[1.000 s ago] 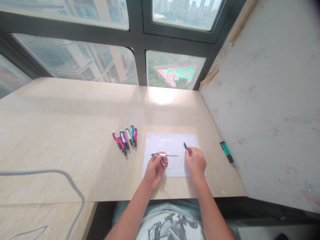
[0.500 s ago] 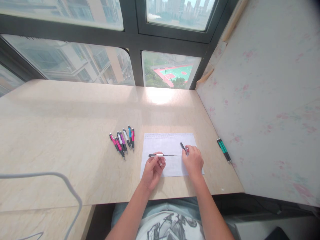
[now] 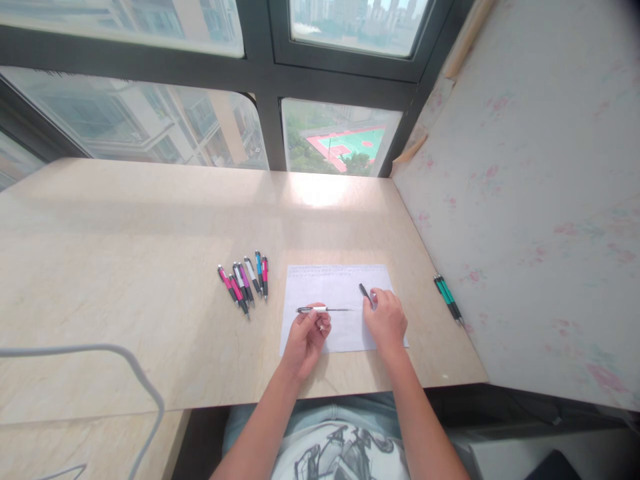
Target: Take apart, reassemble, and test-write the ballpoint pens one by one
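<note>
Over a sheet of white paper (image 3: 333,340), my left hand (image 3: 306,340) pinches the white barrel of a ballpoint pen (image 3: 320,309). The pen lies level in the fingers, its clip end to the left. From its right end a thin dark refill (image 3: 343,309) sticks out uncovered. To the right, my right hand (image 3: 387,323) is curled around a black pen grip (image 3: 365,292), whose upper end shows beyond the thumb and forefinger. The lower end of the grip is hidden by the fingers. Faint handwriting runs along the paper's top edge.
Several pink, white, purple and blue pens (image 3: 244,283) lie grouped left of the paper. Two green pens (image 3: 449,300) rest by the wall on the right. A grey cable (image 3: 135,365) loops over the near left. Windows stand behind the table (image 3: 150,267).
The view has shifted very slightly. Both hands keep nearly the same pose, with the pen and the black grip held as before.
</note>
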{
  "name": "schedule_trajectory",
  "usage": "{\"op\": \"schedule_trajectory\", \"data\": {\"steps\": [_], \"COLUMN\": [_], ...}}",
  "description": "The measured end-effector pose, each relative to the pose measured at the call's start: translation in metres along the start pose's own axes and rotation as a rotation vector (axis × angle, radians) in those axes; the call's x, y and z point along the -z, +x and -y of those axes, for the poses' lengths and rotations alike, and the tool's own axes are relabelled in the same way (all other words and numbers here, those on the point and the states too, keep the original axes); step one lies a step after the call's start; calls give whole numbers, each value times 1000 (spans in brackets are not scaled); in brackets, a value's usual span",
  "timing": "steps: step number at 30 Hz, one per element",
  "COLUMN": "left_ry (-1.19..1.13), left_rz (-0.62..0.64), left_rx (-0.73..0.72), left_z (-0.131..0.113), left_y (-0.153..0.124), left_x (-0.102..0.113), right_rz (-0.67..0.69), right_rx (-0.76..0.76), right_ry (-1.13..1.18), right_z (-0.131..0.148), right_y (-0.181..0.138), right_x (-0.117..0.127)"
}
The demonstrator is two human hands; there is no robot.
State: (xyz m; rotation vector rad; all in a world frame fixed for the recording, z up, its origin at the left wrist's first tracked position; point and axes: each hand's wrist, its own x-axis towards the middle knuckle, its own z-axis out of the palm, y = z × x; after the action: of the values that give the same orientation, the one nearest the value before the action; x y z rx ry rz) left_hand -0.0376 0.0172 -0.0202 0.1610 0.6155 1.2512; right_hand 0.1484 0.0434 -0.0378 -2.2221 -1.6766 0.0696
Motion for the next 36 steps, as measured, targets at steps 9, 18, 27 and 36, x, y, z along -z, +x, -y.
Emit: {"op": "schedule_trajectory", "data": {"steps": [9, 18, 27, 36], "left_ry": [-3, 0, -12, 5], "left_rz": [0, -10, -16, -18], "left_rx": [1, -7, 1, 0], "left_z": [0, 0, 1, 0], "left_y": [0, 0, 1, 0], "left_x": [0, -1, 2, 0], "right_rz": [9, -5, 18, 39], "right_rx": [16, 21, -11, -14], "right_ry": [-69, -80, -82, -80], "right_z": [5, 7, 8, 9], "right_y": [-2, -1, -2, -2], "right_x": [5, 5, 5, 6]}}
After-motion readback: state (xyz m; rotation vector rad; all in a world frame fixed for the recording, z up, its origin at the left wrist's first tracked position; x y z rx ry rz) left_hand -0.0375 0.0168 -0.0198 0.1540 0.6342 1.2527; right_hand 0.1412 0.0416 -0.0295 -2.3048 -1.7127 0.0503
